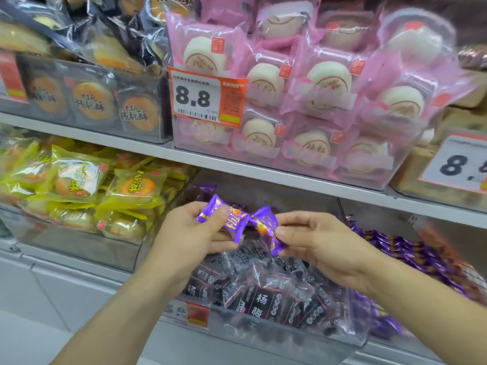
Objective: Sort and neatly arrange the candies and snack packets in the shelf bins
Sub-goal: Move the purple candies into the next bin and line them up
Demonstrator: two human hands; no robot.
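Observation:
My left hand [192,230] grips a purple candy packet [224,213] with thumb on top. My right hand [324,246] pinches a second purple packet [266,225] right beside it; the two packets touch between my hands. Both hover over a clear bin [263,335] on the lower shelf, filled with dark maroon snack packets [258,293]. More purple packets [411,256] lie piled in the bin to the right, partly behind my right wrist.
A bin of yellow pastry packets [79,185] sits at the lower left. On the upper shelf are dark walnut-cake packets [92,98], pink-wrapped white cakes [316,106] and an 8.8 price tag [203,97]. A grey shelf edge [237,167] runs just above my hands.

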